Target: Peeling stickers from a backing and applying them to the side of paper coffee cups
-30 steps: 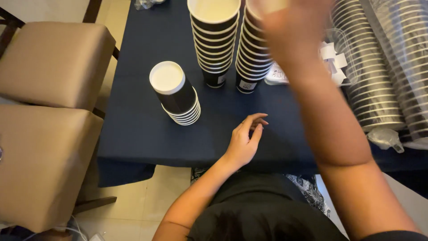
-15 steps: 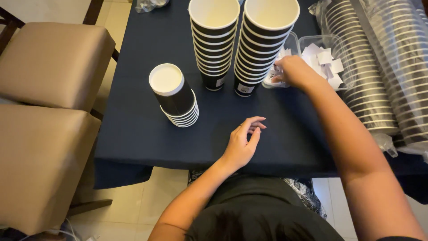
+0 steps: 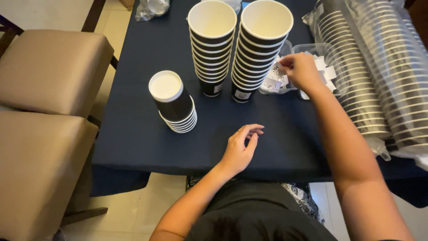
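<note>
1. Two hands in view, both bare. Right hand (image 3: 302,71) stretched forward over a clear plastic tub (image 3: 332,53) on the far right of the dark blue tablecloth (image 3: 133,134).
2. Small white paper slips (image 3: 273,76) heaped in and beside that tub; directly under and just left of the right fingertips. Fingers curled downward and drawn together as if pinching at one slip; cannot tell for certain whether a slip is actually gripped, contact point hidden by the knuckles.
3. Slips small, roughly rectangular, lying flat at mixed angles; no shared long axis, no single pointing direction readable.
4. Left hand (image 3: 238,149) resting on the cloth near the table's front edge, palm down, fingers loosely bent and slightly apart, holding nothing. Well apart from the slips; right hand plainly the nearer.
5. Two tall stacks of dark ribbed paper cups (image 3: 238,49) upright, mouths up, just left of the slips, between the slips and the short stack.
6. Short stack of inverted cups (image 3: 174,105), bases up, leaning slightly, left of the tall stacks and ahead-left of the left hand.
7. Long sleeves of nested cups in plastic wrap (image 3: 379,76) lying along the right side of the table, long axis running away from the person.
8. Tan cushioned chairs (image 3: 49,71) beside the left table edge.
</note>
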